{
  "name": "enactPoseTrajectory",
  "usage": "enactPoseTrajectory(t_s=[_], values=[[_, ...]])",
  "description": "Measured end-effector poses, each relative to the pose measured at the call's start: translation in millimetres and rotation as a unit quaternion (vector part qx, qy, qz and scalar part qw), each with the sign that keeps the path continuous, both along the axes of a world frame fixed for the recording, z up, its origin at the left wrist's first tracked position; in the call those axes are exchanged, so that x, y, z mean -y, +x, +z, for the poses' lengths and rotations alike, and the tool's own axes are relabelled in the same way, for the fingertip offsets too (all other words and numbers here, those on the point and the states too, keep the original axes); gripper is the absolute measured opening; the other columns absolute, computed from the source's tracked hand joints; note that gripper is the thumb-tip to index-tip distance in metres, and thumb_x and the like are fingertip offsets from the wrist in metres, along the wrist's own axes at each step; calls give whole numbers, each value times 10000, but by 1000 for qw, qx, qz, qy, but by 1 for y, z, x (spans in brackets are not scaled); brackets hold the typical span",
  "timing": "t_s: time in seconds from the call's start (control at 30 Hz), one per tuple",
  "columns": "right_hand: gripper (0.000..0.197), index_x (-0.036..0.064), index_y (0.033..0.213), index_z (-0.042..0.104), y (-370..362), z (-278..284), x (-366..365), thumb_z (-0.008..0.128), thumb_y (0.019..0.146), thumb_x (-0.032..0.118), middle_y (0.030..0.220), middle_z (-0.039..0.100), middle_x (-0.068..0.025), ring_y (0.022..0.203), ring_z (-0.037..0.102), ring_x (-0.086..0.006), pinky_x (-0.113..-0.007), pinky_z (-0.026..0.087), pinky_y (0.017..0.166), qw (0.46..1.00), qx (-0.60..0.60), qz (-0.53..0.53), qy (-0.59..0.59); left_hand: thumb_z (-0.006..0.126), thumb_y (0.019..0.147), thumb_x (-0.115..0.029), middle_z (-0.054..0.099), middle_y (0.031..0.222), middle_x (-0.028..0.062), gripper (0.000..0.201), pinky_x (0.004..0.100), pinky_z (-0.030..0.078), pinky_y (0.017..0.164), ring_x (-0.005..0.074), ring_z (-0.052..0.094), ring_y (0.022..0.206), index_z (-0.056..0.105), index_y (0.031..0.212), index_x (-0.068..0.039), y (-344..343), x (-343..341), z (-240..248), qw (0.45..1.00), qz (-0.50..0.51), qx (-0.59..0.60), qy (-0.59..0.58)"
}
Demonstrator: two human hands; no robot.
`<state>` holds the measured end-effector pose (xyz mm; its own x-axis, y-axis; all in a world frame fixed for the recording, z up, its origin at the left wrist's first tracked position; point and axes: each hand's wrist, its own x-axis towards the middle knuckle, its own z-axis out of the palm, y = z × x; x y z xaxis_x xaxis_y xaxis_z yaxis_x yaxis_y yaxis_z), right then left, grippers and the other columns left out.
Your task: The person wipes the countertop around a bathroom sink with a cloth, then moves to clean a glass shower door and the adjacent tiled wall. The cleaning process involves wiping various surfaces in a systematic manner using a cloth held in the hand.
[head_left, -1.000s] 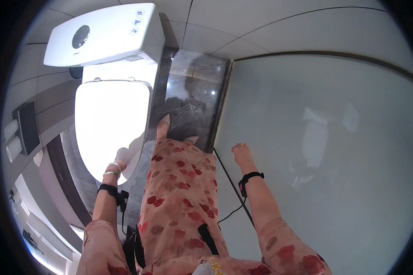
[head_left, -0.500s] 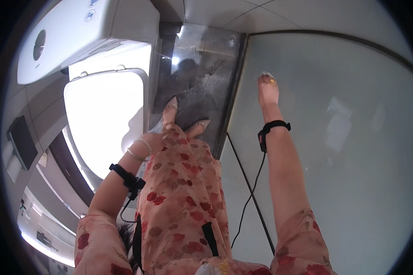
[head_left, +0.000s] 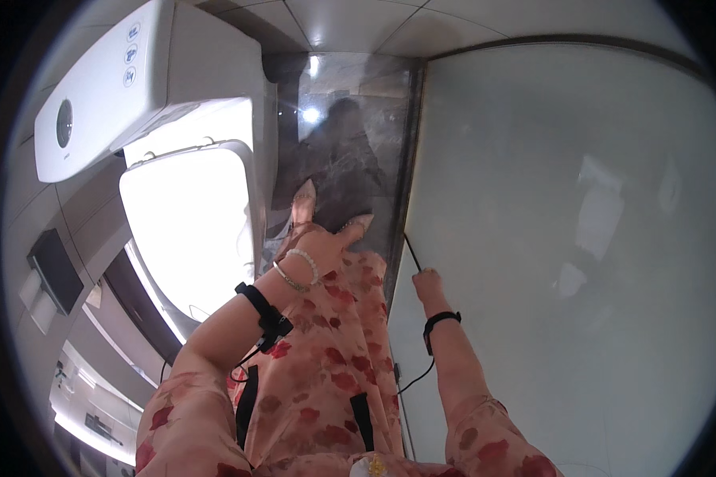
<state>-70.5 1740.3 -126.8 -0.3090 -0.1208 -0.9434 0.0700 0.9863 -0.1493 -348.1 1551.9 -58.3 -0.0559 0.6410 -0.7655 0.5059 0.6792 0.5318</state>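
My left hand (head_left: 320,245) hangs in front of the floral skirt (head_left: 334,334), over the shoes (head_left: 304,203). Its fingers blend with the skirt and a shoe, so their pose is unclear. A pale bead bracelet circles that wrist, with a black strap (head_left: 264,312) further up the forearm. Beside the dark vertical edge of the frosted glass panel (head_left: 533,238), my right hand (head_left: 427,282) is closed with its fingers curled; what it holds, if anything, cannot be made out. Another black strap (head_left: 440,319) with a cable sits on the right wrist.
At the left stands a white toilet with its lid (head_left: 187,222) down and a bulky white tank (head_left: 107,87) behind. A dark wall-mounted holder (head_left: 56,262) with white paper is further left. Shiny grey floor (head_left: 334,135) lies ahead, bordered by the glass panel's dark frame.
My right hand has drawn back from far up the glass panel to its near edge. My left hand has moved right and forward across the skirt, away from the toilet lid.
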Motion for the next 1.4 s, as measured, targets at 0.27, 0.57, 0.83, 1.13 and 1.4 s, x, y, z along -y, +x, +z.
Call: enactPoseTrajectory(t_s=[0.27,0.57,0.83,1.13,1.4], values=[[123,88,833,659,-115,-32,-62,555,770,104,869,637,-66,915,591,-237,-352,466,829,943,-292,-125,96,554,792,-195,669,857,89,242,376,503,647,249,650,795,641,972,-59,16,5,-15,985,-134,-99,51],[129,105,847,699,13,-6,-2,580,820,147,890,671,-54,863,634,-238,-367,523,627,998,-16,3,59,524,825,-161,621,993,179,308,363,503,732,294,628,863,570,1128,-125,-5,-22,13,999,-51,-16,12],[133,59,863,673,13,13,19,586,797,136,903,660,-120,852,636,-292,-393,522,655,981,18,-188,33,556,812,-204,629,919,163,261,393,522,700,316,633,844,578,993,-16,-32,-6,46,994,-49,-72,-59],[288,-12,992,518,-214,46,-48,623,779,152,894,604,-212,834,598,-366,-415,467,725,796,-243,-551,-66,564,783,-130,578,943,159,277,410,477,769,336,593,848,530,1031,-11,-69,-44,90,965,135,-140,178],[329,12,1100,439,-368,193,-16,578,802,-11,1079,566,-154,965,575,-206,-317,471,742,609,-346,-611,-369,565,825,-97,460,1181,263,568,373,407,913,400,489,1071,325,1323,31,-136,-62,171,816,463,-22,345]])
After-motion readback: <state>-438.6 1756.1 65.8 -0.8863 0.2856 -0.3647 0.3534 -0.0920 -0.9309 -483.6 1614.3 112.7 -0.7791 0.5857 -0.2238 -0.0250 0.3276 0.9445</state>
